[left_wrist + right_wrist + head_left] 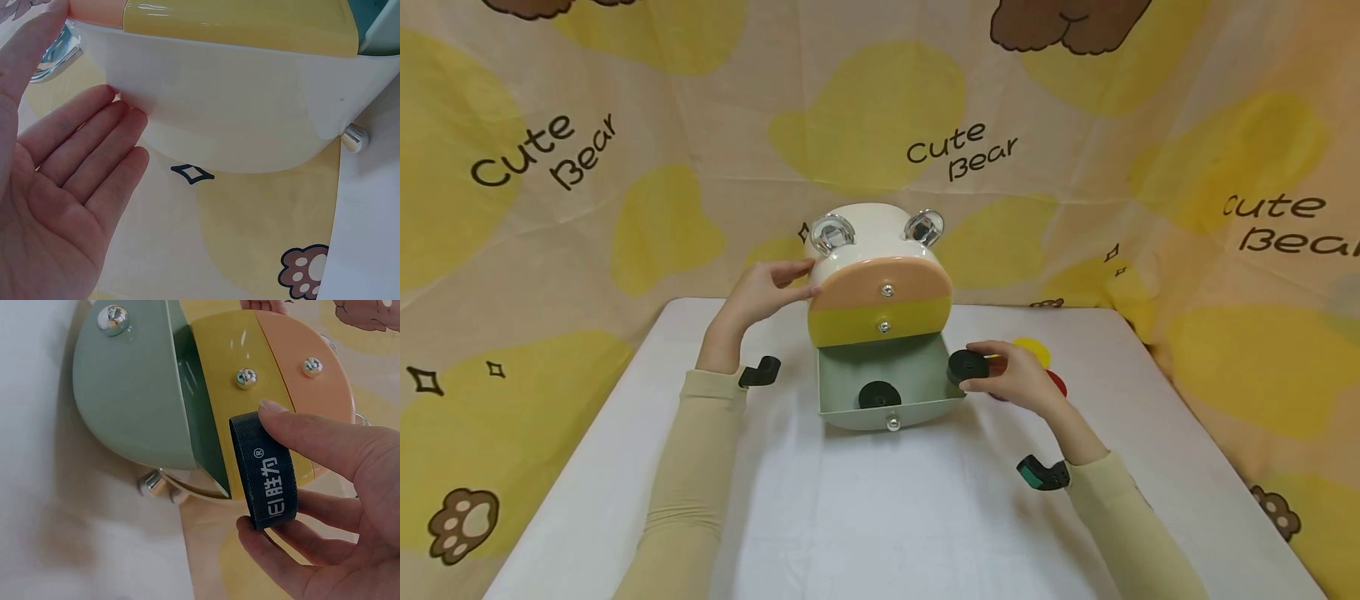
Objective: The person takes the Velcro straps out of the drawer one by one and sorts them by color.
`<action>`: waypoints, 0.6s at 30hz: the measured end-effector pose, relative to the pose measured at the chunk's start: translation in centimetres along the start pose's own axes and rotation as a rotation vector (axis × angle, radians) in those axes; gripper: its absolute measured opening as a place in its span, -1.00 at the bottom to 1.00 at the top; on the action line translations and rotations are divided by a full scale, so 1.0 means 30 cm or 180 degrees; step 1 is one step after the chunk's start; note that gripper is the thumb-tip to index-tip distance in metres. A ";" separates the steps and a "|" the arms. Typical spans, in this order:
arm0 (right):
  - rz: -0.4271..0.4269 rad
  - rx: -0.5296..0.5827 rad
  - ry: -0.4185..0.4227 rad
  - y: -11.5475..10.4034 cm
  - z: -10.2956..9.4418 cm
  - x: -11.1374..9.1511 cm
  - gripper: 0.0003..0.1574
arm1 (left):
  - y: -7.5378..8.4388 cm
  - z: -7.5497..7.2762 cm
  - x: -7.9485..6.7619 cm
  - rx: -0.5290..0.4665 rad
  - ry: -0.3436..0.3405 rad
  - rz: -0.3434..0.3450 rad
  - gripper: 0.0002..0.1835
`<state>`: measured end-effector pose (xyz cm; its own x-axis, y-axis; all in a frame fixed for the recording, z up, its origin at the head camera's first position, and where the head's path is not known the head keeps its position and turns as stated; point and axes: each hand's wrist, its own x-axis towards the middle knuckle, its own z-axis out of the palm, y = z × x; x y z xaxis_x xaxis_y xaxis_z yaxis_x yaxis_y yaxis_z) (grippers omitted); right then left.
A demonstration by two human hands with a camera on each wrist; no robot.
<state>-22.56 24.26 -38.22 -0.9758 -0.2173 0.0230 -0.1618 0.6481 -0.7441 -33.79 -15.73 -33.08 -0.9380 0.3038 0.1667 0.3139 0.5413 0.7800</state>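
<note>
A small rounded drawer cabinet (864,225) with a cream shell stands mid-table, its green bottom drawer (850,412) pulled out. One black roll (880,395) lies inside that drawer. With straight fingers, my left hand (763,292) rests against the cabinet's upper left side; its palm shows in the left wrist view. My right hand (1015,377) pinches a second roll of black tape (265,472), printed with white lettering, between thumb and fingers. It is held at the drawer's right edge, overlapping the cabinet front in the right wrist view.
The orange drawer (850,287) and yellow drawer (842,325) are closed, each with a silver knob. Behind my right hand, partly hidden, lie a yellow round piece (1033,350) and a red round piece (1057,382). A printed cloth (865,108) hangs behind the white table (850,517).
</note>
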 end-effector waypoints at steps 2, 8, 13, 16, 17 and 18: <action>-0.0003 0.0032 0.0015 0.006 -0.006 -0.008 -0.13 | -0.001 0.000 0.000 0.0004 0.0000 -0.0005 -0.27; 0.0047 0.0015 0.0117 0.031 -0.024 -0.034 -0.11 | -0.001 0.001 -0.002 0.0029 0.0020 -0.0002 -0.26; 0.0085 -0.0052 0.0201 0.062 -0.032 -0.056 -0.11 | -0.002 0.002 -0.004 0.0045 0.0029 0.0003 -0.26; 0.0080 -0.0166 0.0240 0.080 -0.033 -0.069 -0.12 | -0.003 0.000 -0.003 0.0053 0.0026 0.0009 -0.27; 0.0090 -0.0189 0.0250 0.086 -0.032 -0.073 -0.12 | -0.004 0.000 -0.002 0.0049 0.0024 0.0012 -0.27; 0.0104 -0.0209 0.0253 0.091 -0.031 -0.077 -0.12 | -0.004 -0.001 -0.002 0.0045 0.0024 0.0011 -0.27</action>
<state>-20.87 27.22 -39.69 -0.9889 -0.1383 0.0543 -0.1365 0.7009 -0.7001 -33.78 -15.83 -33.18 -0.9380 0.2998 0.1739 0.3191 0.5514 0.7708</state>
